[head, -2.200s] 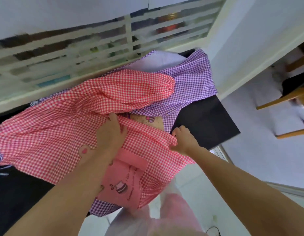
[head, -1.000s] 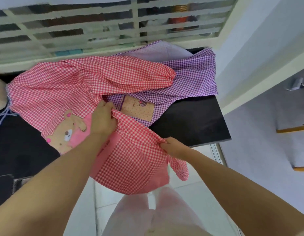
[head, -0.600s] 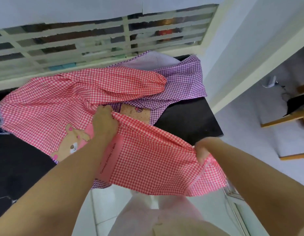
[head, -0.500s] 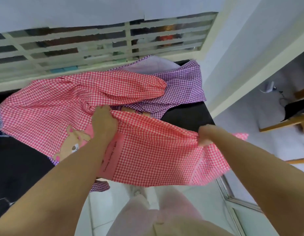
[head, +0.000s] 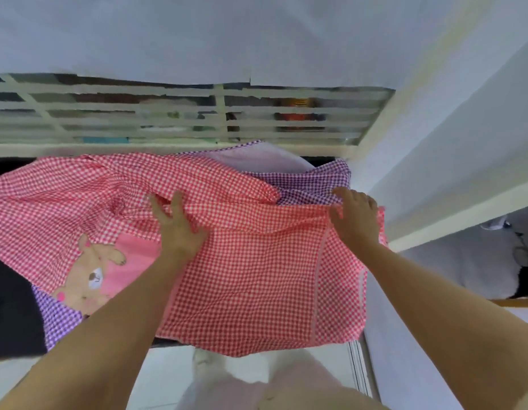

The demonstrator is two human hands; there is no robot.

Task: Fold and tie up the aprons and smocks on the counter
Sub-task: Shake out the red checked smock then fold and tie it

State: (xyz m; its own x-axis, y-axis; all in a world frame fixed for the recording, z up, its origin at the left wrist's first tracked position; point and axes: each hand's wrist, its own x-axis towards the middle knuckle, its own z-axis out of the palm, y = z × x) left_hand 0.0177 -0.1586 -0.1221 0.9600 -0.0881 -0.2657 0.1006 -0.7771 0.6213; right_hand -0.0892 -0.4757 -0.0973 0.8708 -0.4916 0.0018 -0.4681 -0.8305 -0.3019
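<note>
A red-and-white checked smock (head: 256, 279) with a pink bear patch (head: 91, 276) lies spread over the black counter (head: 11, 306), its right panel stretched flat and hanging over the front edge. My left hand (head: 176, 229) rests on the cloth at the middle, fingers spread. At the panel's far right corner my right hand (head: 356, 216) holds the top edge with curled fingers. A purple checked smock (head: 313, 182) lies underneath, showing at the back right and at the lower left.
A white louvred window frame (head: 197, 122) runs along the back of the counter. A white wall and ledge (head: 434, 202) close off the right side. Pale floor tiles (head: 168, 374) and my pink-clad legs are below. A wooden chair edge shows at far right.
My right hand pulled the red panel out to the right, lifted it and laid it over the counter. The left hand went from gripping the cloth to lying flat on it.
</note>
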